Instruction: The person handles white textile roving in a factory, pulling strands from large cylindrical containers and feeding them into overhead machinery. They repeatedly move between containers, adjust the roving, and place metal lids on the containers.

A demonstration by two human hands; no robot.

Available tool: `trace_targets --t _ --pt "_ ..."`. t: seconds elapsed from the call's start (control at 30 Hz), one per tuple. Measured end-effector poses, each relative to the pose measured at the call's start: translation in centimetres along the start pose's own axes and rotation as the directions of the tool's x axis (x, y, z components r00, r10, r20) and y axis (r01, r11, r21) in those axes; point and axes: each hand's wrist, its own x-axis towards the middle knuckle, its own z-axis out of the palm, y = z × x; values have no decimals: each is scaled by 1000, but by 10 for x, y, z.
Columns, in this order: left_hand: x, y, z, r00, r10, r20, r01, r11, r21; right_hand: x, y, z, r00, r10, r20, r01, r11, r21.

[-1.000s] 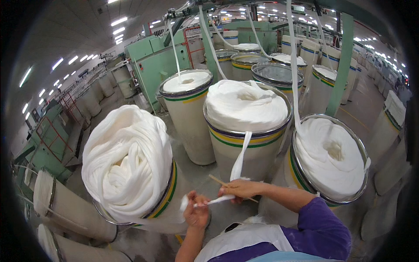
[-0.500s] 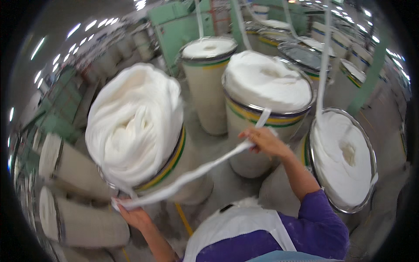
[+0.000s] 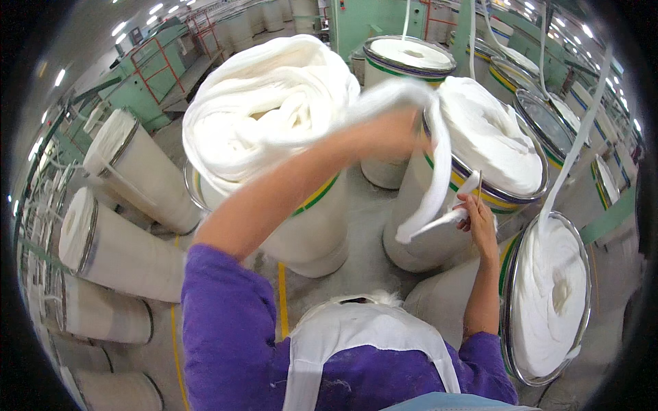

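My left hand (image 3: 404, 135), smeared by motion, is raised between two tall cans and carries a thick white fibre sliver (image 3: 444, 147). The sliver stretches from the heaped coils (image 3: 274, 103) of the left can, drapes over the hand and hangs down in front of the right-hand can (image 3: 418, 236). Its loose lower tip is near my right hand. Below that can's metal rim, my right hand (image 3: 478, 218) is closed on a thinner sliver end (image 3: 444, 222). A short strip sticks up above its fingers toward the coils (image 3: 490, 133). My left fingertips are blurred.
Another full can (image 3: 541, 294) leans in view at the lower right, a sliver (image 3: 582, 137) running down into it. More cans (image 3: 147, 171) stand at the left, with further ones behind. Green machinery (image 3: 367, 24) rises at the back. A yellow line (image 3: 282, 301) marks the floor.
My left hand has swung from the lower left up and rightward, bringing the sliver along. My right hand is lower and farther right in view. The stretched strand between the hands is gone.
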Motion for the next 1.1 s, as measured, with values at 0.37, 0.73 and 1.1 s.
trace_targets --t 0.37,0.73,1.1 --pt "-263 -161 46 823 -280 -494 469 825 314 -24 22 -27 981 10 -195 -34 993 -117" --pt "-265 -260 57 906 -173 -387 387 709 590 -2 6 13 994 -102 39 107 978 -177" --pt "-116 -167 119 885 -447 -133 454 765 457 69 -95 -1 844 -535 -27 442 724 -530"
